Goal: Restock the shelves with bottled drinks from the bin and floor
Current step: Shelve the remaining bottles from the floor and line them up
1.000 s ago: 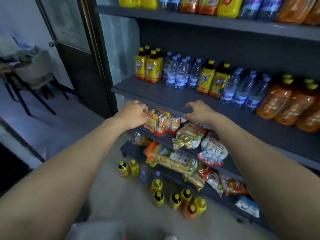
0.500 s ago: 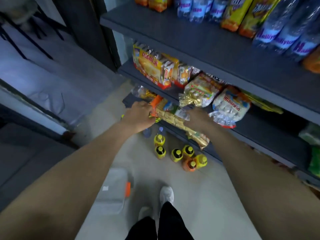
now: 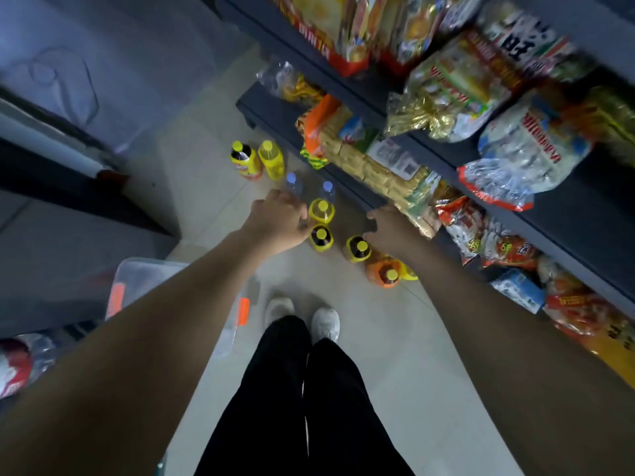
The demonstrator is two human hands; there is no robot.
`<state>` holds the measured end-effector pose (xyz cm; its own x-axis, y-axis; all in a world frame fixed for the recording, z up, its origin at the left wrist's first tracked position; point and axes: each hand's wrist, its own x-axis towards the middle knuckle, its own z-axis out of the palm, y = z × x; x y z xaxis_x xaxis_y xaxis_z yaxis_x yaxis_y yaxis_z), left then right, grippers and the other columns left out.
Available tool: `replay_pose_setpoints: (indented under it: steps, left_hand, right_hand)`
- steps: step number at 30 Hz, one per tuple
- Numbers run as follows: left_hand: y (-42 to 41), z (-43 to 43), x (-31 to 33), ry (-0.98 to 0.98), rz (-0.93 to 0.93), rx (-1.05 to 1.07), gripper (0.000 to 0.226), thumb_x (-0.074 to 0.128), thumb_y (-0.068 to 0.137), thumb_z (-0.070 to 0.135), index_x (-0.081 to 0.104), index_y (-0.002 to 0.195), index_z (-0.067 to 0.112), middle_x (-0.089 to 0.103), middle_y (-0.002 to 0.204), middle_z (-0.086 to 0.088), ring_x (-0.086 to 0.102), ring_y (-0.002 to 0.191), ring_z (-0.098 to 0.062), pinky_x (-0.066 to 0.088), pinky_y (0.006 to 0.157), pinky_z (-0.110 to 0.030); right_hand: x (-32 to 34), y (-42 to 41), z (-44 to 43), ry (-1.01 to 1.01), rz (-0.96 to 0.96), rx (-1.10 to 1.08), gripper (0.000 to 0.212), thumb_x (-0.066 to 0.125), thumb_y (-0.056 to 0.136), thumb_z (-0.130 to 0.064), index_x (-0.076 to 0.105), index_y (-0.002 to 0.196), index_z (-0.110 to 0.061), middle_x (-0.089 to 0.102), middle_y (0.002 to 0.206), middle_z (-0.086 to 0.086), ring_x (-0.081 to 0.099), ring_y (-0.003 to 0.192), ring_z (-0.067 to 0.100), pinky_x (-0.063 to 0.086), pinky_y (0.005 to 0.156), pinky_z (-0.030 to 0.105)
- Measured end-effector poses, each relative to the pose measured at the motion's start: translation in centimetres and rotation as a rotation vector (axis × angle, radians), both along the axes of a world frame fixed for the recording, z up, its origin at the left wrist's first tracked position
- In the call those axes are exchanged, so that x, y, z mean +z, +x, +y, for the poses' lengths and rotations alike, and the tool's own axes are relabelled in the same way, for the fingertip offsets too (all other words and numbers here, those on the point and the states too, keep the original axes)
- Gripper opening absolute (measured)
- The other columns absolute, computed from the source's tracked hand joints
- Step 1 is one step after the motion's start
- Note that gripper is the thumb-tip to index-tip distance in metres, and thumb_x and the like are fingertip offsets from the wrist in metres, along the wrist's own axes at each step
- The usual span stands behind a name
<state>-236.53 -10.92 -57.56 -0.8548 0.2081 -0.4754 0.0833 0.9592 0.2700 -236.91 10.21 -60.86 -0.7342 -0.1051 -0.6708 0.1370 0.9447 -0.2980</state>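
Tiled floor (image 3: pixel 360 338) beside snack shelves (image 3: pixel 567 214), bottles (image 3: pixel 271 159) standing on it, left grip (image 3: pixel 278 221) curled just beside a yellow-capped bottle (image 3: pixel 321 210), hold unclear, right grip (image 3: pixel 388 228) fingers apart over a dark bottle (image 3: pixel 357 248).

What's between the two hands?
Head view: a yellow bottle and a dark bottle beside the left hand, a second dark bottle beside the right hand.

Your left arm (image 3: pixel 154 331) and right arm (image 3: pixel 481 304) are both bare, stretched out and down ahead of you. Left hand (image 3: pixel 278 221) shows its back, fingers curled under, out of sight. Right hand (image 3: pixel 388 228) is palm down, fingers spread and slightly bent, holding nothing.
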Motion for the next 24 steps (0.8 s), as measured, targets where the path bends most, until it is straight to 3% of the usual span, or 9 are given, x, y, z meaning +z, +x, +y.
replay_pose_setpoints:
  steps: [7, 11, 16, 20, 24]
  left_hand:
    - [-1.0, -2.2, -8.9, 0.018, -0.113, 0.072, 0.03, 0.052, 0.088, 0.029, 0.06, 0.113, 0.016, 0.049, 0.126, -0.008, 0.038, 0.125, -0.028, 0.039, 0.094, -0.038]
    - [-1.4, -3.1, -14.2, 0.058, -0.174, 0.093, 0.03, 0.053, 0.087, 0.028, 0.059, 0.114, 0.016, 0.049, 0.128, -0.007, 0.037, 0.126, -0.027, 0.039, 0.095, -0.038]
    - [-2.4, -3.5, -21.3, 0.078, -0.182, 0.103, 0.029, 0.053, 0.087, 0.028, 0.06, 0.113, 0.016, 0.049, 0.128, -0.005, 0.037, 0.126, -0.026, 0.038, 0.095, -0.036]
    - [-3.8, -3.6, -26.9, 0.083, -0.199, 0.087, 0.03, 0.052, 0.088, 0.028, 0.06, 0.114, 0.015, 0.049, 0.128, -0.006, 0.037, 0.126, -0.026, 0.038, 0.096, -0.036]
    - [-5.3, -3.2, -32.7, 0.061, -0.217, 0.091, 0.03, 0.053, 0.087, 0.027, 0.06, 0.114, 0.015, 0.048, 0.129, -0.008, 0.037, 0.126, -0.028, 0.038, 0.097, -0.039]
  right_hand:
    - [-9.2, 0.4, -2.5, 0.031, -0.105, -0.022, 0.037, 0.059, 0.083, -0.02, 0.057, 0.116, -0.003, 0.049, 0.124, 0.021, 0.048, 0.115, 0.036, 0.044, 0.084, 0.035]
    - [-14.6, 0.0, -3.8, 0.048, -0.126, -0.026, 0.047, 0.064, 0.082, -0.026, 0.051, 0.122, -0.005, 0.046, 0.127, 0.019, 0.048, 0.116, 0.037, 0.045, 0.094, 0.044]
    - [-22.2, -0.5, -4.9, 0.053, -0.128, -0.076, 0.046, 0.063, 0.085, -0.029, 0.048, 0.12, -0.004, 0.048, 0.117, 0.02, 0.051, 0.106, 0.038, 0.04, 0.079, 0.036]
    - [-28.0, -1.1, -5.0, 0.031, -0.128, -0.127, 0.044, 0.064, 0.084, -0.032, 0.049, 0.115, -0.005, 0.05, 0.119, 0.02, 0.048, 0.112, 0.039, 0.044, 0.091, 0.045]
    - [-33.0, -2.1, -5.1, -0.013, -0.096, -0.15, 0.045, 0.066, 0.083, -0.028, 0.048, 0.116, -0.003, 0.049, 0.122, 0.02, 0.046, 0.118, 0.037, 0.043, 0.092, 0.044]
